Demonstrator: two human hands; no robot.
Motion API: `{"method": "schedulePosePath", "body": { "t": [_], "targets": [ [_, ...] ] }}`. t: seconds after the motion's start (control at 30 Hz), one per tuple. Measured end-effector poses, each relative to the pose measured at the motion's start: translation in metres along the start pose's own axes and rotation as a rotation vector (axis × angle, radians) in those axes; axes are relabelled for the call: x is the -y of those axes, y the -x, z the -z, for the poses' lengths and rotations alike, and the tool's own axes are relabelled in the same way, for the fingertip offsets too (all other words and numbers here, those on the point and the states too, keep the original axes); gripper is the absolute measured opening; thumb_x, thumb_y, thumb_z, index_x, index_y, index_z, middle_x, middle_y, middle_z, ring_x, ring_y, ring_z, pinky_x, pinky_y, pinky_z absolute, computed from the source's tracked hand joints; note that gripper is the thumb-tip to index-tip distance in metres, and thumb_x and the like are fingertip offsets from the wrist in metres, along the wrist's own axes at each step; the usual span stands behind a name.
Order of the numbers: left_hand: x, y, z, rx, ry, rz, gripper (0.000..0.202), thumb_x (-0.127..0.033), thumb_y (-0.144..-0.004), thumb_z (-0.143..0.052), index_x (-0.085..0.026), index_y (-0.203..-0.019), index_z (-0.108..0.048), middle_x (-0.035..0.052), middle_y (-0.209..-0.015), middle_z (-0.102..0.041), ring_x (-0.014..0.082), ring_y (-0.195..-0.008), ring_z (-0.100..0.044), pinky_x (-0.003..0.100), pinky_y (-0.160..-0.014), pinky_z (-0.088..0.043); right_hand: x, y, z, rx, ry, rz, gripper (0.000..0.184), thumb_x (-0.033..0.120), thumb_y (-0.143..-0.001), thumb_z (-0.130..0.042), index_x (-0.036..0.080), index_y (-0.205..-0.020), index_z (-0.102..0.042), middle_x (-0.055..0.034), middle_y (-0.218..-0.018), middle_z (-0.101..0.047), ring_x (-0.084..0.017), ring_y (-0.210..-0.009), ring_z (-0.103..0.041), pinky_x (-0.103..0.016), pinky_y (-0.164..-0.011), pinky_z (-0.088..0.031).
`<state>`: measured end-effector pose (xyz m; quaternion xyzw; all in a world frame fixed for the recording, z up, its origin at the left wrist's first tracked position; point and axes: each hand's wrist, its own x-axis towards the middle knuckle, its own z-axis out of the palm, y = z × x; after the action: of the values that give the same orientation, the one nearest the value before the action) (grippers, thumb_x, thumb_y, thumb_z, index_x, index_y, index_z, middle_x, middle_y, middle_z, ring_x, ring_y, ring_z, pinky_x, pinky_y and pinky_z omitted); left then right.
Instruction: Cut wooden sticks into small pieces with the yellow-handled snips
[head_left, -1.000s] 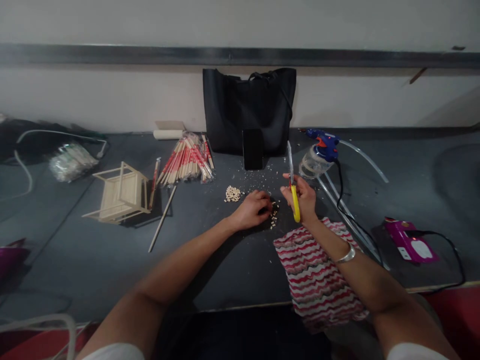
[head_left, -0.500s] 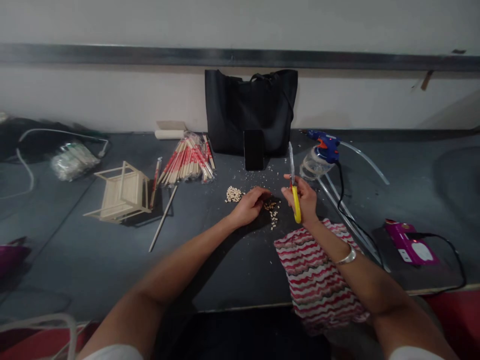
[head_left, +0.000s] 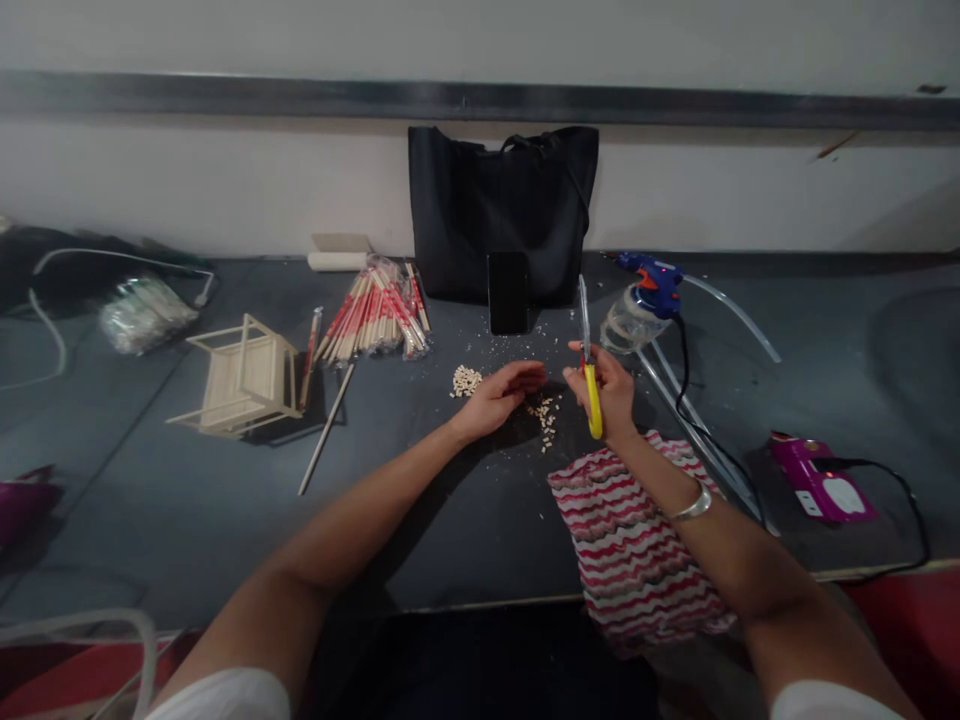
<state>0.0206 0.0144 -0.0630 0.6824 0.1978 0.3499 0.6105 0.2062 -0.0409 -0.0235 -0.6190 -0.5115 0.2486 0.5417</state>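
Note:
My left hand (head_left: 501, 398) lies on its side on the dark table, fingers stretched out together and curved a little. Its fingertips are beside a scatter of short cut wooden bits (head_left: 547, 415); a heap of similar pale bits (head_left: 466, 380) sits to the left of the hand. In my right hand (head_left: 611, 393) is a yellow-handled tool (head_left: 593, 400) with a long narrow blade, pointing up and away from me. The exact kind of tool is unclear. My right fingers are partly wrapped round it, just right of the scattered bits.
A small stick-built chair (head_left: 244, 380) lies at left, near a loose stick (head_left: 327, 430) and packs of chopsticks (head_left: 375, 312). A phone (head_left: 508, 293) leans on a black bag (head_left: 495, 215). At right are a blue glue gun (head_left: 651, 285), a purple power box (head_left: 823, 482) and striped cloth (head_left: 637, 550).
My left hand's fingers have straightened and reach slightly farther right, over the near bits. My right hand keeps the yellow-handled tool in almost the same place. The view has tilted slightly.

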Motion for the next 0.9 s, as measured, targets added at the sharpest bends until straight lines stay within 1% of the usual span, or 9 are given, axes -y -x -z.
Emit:
{"method": "schedulePosePath", "body": {
  "t": [0.17, 0.27, 0.37, 0.53, 0.63, 0.7, 0.8, 0.83, 0.9],
  "targets": [
    [0.004, -0.001, -0.002, 0.039, -0.190, -0.042, 0.064, 0.002, -0.077, -0.046, -0.022, -0.136, -0.054, 0.0115, -0.139, -0.061, 0.0216, -0.129, -0.059, 0.046, -0.113, -0.046, 0.000, -0.001, 0.000, -0.007, 0.005, 0.000, 0.037, 0.038, -0.073, -0.068, 0.025, -0.107, -0.067, 0.0091, -0.058, -0.049, -0.009, -0.046, -0.040, -0.023, -0.046, -0.035],
    [0.006, -0.005, -0.004, -0.027, -0.266, -0.024, 0.053, -0.003, -0.083, -0.047, -0.021, -0.133, -0.056, 0.0110, -0.134, -0.065, 0.0210, -0.122, -0.064, 0.045, -0.108, -0.050, -0.002, -0.002, 0.000, -0.022, 0.009, 0.009, 0.035, 0.038, -0.073, -0.067, 0.025, -0.106, -0.068, 0.0100, -0.055, -0.045, -0.009, -0.045, -0.039, -0.023, -0.045, -0.034],
    [0.007, -0.013, -0.010, -0.141, -0.237, 0.069, 0.039, -0.009, -0.088, -0.050, -0.019, -0.124, -0.062, 0.0096, -0.124, -0.070, 0.0202, -0.114, -0.067, 0.041, -0.103, -0.052, -0.004, -0.004, 0.000, -0.045, 0.031, 0.024, 0.034, 0.039, -0.075, -0.066, 0.025, -0.106, -0.068, 0.0105, -0.054, -0.042, -0.009, -0.044, -0.039, -0.023, -0.045, -0.033],
    [0.004, -0.023, -0.041, -0.326, -0.138, 0.183, 0.021, -0.012, -0.088, -0.055, -0.020, -0.102, -0.068, 0.0047, -0.105, -0.074, 0.0195, -0.104, -0.067, 0.038, -0.099, -0.053, -0.005, -0.006, 0.001, -0.046, 0.082, 0.058, 0.033, 0.041, -0.077, -0.063, 0.025, -0.105, -0.067, 0.0100, -0.056, -0.042, -0.009, -0.045, -0.038, -0.024, -0.047, -0.034],
    [0.000, -0.025, -0.065, -0.420, -0.012, 0.259, 0.017, -0.014, -0.088, -0.055, -0.018, -0.097, -0.068, 0.0041, -0.099, -0.072, 0.0184, -0.096, -0.067, 0.036, -0.094, -0.054, -0.006, -0.006, 0.002, -0.042, 0.074, 0.053, 0.034, 0.040, -0.076, -0.063, 0.025, -0.106, -0.067, 0.0100, -0.055, -0.041, -0.009, -0.046, -0.037, -0.024, -0.046, -0.034],
    [-0.005, -0.025, -0.073, -0.454, 0.111, 0.319, 0.015, -0.015, -0.088, -0.054, -0.018, -0.096, -0.066, 0.0035, -0.093, -0.072, 0.0168, -0.089, -0.067, 0.033, -0.088, -0.055, -0.006, -0.006, 0.002, -0.039, 0.027, 0.026, 0.034, 0.040, -0.076, -0.063, 0.025, -0.107, -0.067, 0.0103, -0.054, -0.040, -0.009, -0.045, -0.036, -0.024, -0.045, -0.033],
    [-0.018, -0.022, -0.066, -0.428, 0.205, 0.302, 0.012, -0.016, -0.086, -0.054, -0.017, -0.093, -0.064, 0.0040, -0.090, -0.071, 0.0157, -0.087, -0.067, 0.032, -0.087, -0.055, -0.007, -0.007, 0.001, -0.038, -0.015, -0.001, 0.035, 0.040, -0.077, -0.063, 0.025, -0.108, -0.066, 0.0106, -0.055, -0.041, -0.009, -0.044, -0.036, -0.023, -0.043, -0.032],
    [-0.023, -0.019, -0.059, -0.378, 0.178, 0.265, 0.013, -0.017, -0.087, -0.054, -0.017, -0.095, -0.064, 0.0047, -0.093, -0.071, 0.0161, -0.089, -0.067, 0.033, -0.088, -0.054, -0.007, -0.007, 0.001, -0.036, -0.023, -0.006, 0.035, 0.040, -0.076, -0.064, 0.025, -0.108, -0.066, 0.0107, -0.055, -0.041, -0.009, -0.044, -0.036, -0.023, -0.043, -0.032],
    [-0.033, -0.011, -0.042, -0.289, -0.015, 0.180, 0.014, -0.018, -0.085, -0.057, -0.017, -0.097, -0.064, 0.0048, -0.095, -0.070, 0.0164, -0.089, -0.066, 0.033, -0.088, -0.054, -0.007, -0.007, 0.000, -0.032, -0.039, -0.010, 0.035, 0.040, -0.076, -0.064, 0.025, -0.107, -0.065, 0.0111, -0.054, -0.039, -0.008, -0.043, -0.036, -0.023, -0.042, -0.031]
  ]
}}
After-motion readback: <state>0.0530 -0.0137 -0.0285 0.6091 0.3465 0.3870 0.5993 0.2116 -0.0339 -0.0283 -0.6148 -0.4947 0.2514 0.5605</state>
